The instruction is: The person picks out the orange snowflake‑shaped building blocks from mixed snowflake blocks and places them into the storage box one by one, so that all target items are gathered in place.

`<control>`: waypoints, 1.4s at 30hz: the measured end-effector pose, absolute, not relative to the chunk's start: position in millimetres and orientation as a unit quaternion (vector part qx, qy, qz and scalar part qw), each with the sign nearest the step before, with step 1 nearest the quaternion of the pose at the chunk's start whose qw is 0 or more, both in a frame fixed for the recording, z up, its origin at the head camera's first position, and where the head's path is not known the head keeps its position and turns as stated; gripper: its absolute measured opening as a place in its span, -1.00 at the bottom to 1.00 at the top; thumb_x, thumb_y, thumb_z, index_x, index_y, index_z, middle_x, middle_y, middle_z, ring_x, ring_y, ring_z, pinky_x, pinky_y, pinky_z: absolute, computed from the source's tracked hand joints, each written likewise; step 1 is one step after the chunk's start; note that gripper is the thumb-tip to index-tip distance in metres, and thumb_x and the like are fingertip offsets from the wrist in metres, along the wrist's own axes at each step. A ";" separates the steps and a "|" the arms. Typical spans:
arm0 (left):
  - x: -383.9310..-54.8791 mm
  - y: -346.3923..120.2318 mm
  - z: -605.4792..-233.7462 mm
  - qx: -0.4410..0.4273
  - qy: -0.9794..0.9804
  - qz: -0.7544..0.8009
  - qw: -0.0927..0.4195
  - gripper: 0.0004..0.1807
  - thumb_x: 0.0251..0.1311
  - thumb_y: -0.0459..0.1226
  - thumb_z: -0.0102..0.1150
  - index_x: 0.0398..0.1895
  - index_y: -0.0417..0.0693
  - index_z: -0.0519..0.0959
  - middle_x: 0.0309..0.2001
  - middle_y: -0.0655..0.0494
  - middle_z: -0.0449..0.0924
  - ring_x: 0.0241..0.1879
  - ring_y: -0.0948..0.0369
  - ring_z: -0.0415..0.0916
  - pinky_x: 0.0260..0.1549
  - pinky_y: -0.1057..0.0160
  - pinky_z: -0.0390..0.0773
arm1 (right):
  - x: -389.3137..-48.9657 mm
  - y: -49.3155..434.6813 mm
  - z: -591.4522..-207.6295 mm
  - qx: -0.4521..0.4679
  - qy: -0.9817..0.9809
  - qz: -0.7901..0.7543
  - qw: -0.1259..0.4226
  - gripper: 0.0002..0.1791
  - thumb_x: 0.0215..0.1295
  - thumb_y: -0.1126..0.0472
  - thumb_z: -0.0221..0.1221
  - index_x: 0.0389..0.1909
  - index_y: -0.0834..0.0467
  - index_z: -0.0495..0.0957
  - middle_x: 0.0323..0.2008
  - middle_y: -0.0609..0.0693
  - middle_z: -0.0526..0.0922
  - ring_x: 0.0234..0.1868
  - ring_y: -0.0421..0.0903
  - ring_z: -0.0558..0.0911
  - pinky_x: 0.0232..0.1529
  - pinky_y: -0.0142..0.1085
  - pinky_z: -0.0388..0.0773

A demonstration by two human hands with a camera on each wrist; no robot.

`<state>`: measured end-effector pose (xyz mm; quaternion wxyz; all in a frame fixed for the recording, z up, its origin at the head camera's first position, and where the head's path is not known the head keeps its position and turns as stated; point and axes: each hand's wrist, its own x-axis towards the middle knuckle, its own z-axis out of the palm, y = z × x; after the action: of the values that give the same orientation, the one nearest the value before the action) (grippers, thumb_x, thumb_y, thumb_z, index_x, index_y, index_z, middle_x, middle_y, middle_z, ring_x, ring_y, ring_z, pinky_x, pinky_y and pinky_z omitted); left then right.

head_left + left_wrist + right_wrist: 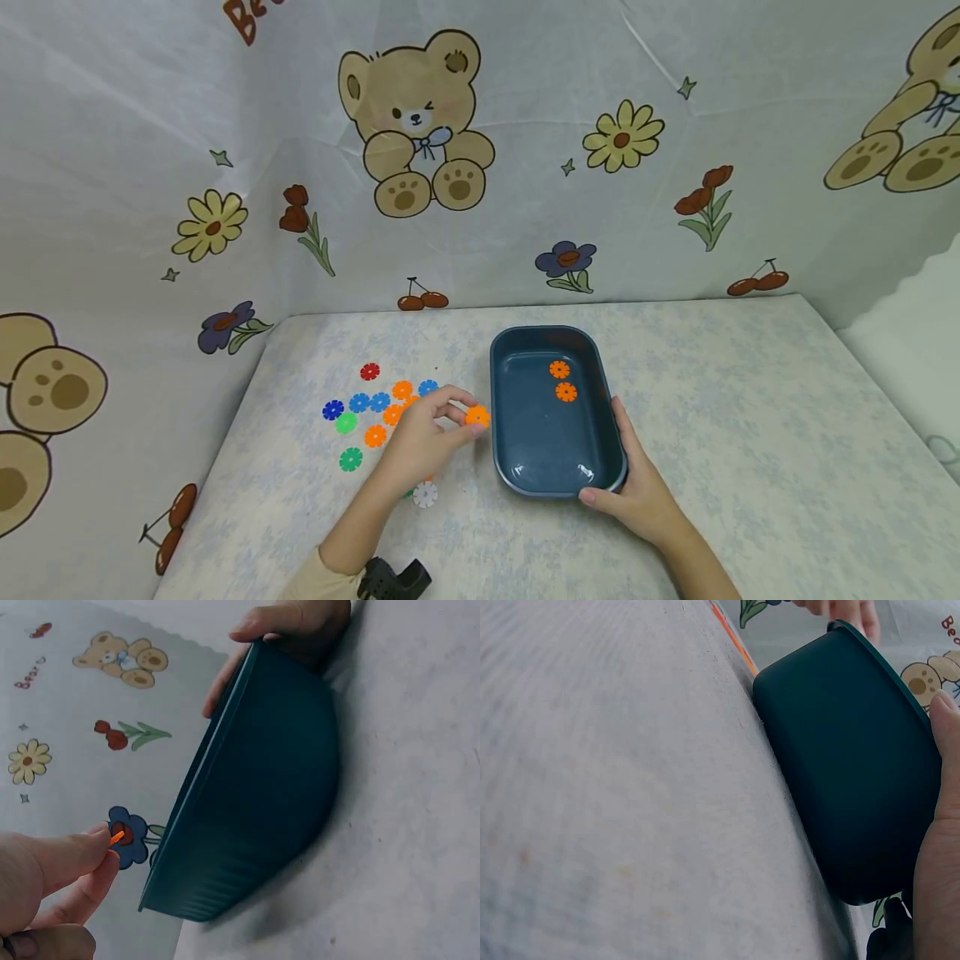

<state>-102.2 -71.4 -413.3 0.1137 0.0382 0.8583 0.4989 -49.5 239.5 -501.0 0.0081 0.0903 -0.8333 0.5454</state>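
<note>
My left hand (424,433) pinches an orange snowflake-shaped disc (477,417) between thumb and fingertips, close to the left rim of a dark teal basin (525,450). In the left wrist view the same disc (117,838) shows edge-on between the thumb and a finger. Inside the basin lie two orange discs (566,392), toward its far right. My right hand (637,492) grips the basin's near right corner, its thumb on the rim and its fingers along the outer side. The right wrist view shows the basin wall (840,765) beside the right thumb (946,727).
Loose discs in several colours lie left of the basin, among them a red one (370,372), a dark blue one (333,409), a green one (351,459) and a white one (425,494). A printed cloth (510,242) hangs behind the table (750,433).
</note>
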 end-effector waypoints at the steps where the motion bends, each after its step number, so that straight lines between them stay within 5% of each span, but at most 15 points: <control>1: -103.0 -66.2 -410.7 0.041 0.857 0.502 0.114 -0.69 0.07 -0.03 0.46 -0.12 0.35 0.60 -0.35 0.20 0.63 -0.51 0.15 0.45 -0.56 0.26 0.51 | -49.4 239.4 -501.0 0.091 -0.833 0.546 0.008 0.42 -0.09 0.25 0.52 0.60 -0.13 -0.35 0.62 -0.04 -0.24 0.55 -0.36 -0.11 0.22 -0.78 -0.07; 15: -121.6 14.6 -408.3 0.106 0.892 0.429 0.096 -0.66 0.06 -0.03 0.47 -0.10 0.20 0.64 -0.41 0.36 0.68 -0.45 0.35 0.49 -0.50 0.31 0.47 | -49.3 239.6 -501.7 0.095 -0.832 0.547 0.008 0.41 -0.07 0.26 0.50 0.60 -0.09 -0.34 0.62 -0.05 -0.23 0.55 -0.33 -0.05 0.23 -0.78 -0.01; 23: -130.0 48.7 -422.0 0.143 0.925 0.341 0.086 -0.70 0.04 -0.07 0.49 -0.14 0.17 0.69 -0.46 0.37 0.69 -0.54 0.45 0.50 -0.52 0.38 0.42 | -49.8 239.8 -502.0 0.104 -0.826 0.554 0.011 0.41 -0.07 0.28 0.49 0.59 -0.18 -0.35 0.62 -0.04 -0.23 0.50 -0.51 -0.07 0.24 -0.78 -0.02; 42: -138.8 69.4 -448.6 0.143 0.964 0.209 0.078 -0.66 0.01 0.07 0.47 -0.16 0.20 0.74 -0.31 0.33 0.75 -0.36 0.29 0.63 -0.43 0.27 0.54 | -50.1 239.1 -500.8 0.105 -0.824 0.557 0.011 0.42 -0.08 0.29 0.50 0.59 -0.22 -0.35 0.62 0.03 -0.24 0.51 -0.50 -0.09 0.25 -0.79 -0.04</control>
<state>-138.8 69.4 -448.6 0.0784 0.1429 0.9641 0.2094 -50.1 239.1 -500.8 0.0112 0.1051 -0.8236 0.5573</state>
